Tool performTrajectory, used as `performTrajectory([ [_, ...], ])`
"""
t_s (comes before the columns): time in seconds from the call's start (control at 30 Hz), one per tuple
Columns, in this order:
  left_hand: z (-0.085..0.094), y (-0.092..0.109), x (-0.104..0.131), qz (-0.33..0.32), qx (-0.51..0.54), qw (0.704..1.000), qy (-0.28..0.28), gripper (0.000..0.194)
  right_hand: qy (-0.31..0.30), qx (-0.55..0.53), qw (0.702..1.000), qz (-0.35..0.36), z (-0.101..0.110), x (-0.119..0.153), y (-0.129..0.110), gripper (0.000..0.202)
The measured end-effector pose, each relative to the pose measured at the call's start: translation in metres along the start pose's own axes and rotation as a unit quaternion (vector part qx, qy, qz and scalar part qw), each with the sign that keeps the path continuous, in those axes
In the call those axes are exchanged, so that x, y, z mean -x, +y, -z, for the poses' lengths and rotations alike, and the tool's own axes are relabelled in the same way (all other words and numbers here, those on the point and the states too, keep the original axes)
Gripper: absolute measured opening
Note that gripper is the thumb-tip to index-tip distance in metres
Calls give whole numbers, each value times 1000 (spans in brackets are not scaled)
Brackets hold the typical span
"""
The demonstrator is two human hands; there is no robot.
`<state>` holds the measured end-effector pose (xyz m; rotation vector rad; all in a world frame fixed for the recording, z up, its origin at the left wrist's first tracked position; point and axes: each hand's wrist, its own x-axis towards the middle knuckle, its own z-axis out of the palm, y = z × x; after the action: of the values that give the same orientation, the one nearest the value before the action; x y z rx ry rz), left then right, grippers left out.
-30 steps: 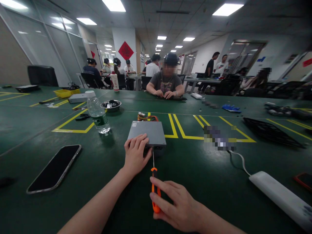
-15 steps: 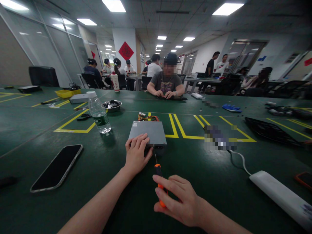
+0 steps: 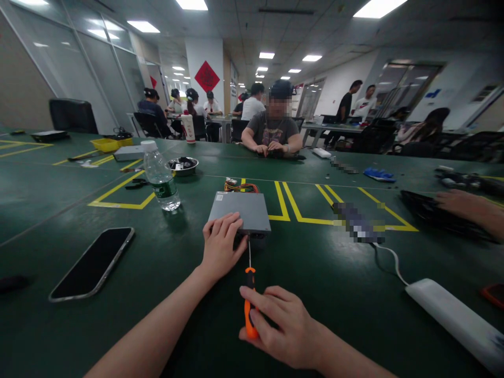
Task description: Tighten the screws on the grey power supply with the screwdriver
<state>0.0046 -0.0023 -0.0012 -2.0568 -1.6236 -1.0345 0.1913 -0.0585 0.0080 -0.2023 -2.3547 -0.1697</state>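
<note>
A grey metal computer power supply (image 3: 241, 207) lies flat on the green table, its bundle of coloured wires (image 3: 243, 187) at the far side. My left hand (image 3: 223, 239) grips its near left corner, fingers over the top and thumb at the front face. Between the thumb and fingers of my right hand (image 3: 281, 328) is an orange and black screwdriver (image 3: 249, 304). Its thin shaft points away from me, and the tip meets the near face of the power supply close to my left thumb. What the tip touches is too small to make out.
Left of the box stand a water bottle (image 3: 162, 181), a phone (image 3: 94, 262) and a metal bowl (image 3: 184, 166) of small parts. At right are a white power strip (image 3: 452, 320) with a cable and a co-worker's hand (image 3: 470, 207) on a black part. Another person sits opposite.
The screwdriver's handle has swung left, so its shaft now lines up straighter with the box's near face. My left hand stays put. A co-worker's hand has come in at the right.
</note>
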Motion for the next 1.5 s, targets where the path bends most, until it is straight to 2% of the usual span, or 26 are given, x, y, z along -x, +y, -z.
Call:
performTrajectory([
  [0.27,1,-1,-1,-3,1,1000,4,27,-60,11,998,-22,6,-8,-7,24],
  [0.4,1,0,0,-1,7,1000,2,27,-18,10,1000,-16,0,-7,-7,16],
  [0.5,1,0,0,-1,7,1000,5,27,-4,-1,1000,-26,-3,-8,-6,18],
  [0.7,1,-1,0,-1,9,1000,4,27,-72,4,997,-29,2,-9,-9,24],
  [0.83,1,-1,0,1,10,1000,-1,27,-32,10,999,-22,-5,-3,-9,15],
  [0.93,0,0,0,4,12,1000,0,28,-4,-1,1000,-30,-8,-3,-8,20],
  [1.13,0,0,0,2,11,1000,2,28,-83,13,996,-32,0,-10,-11,22],
  [1.33,0,-1,0,2,6,1000,2,28,11,16,999,-25,-3,-3,-6,13],
  [1.4,-1,-1,0,0,4,1000,3,28,10,6,999,-32,-2,-4,-6,17],
  [1.5,-1,-1,0,-3,1,1000,6,28,-35,11,999,-32,1,-9,-8,23],
])
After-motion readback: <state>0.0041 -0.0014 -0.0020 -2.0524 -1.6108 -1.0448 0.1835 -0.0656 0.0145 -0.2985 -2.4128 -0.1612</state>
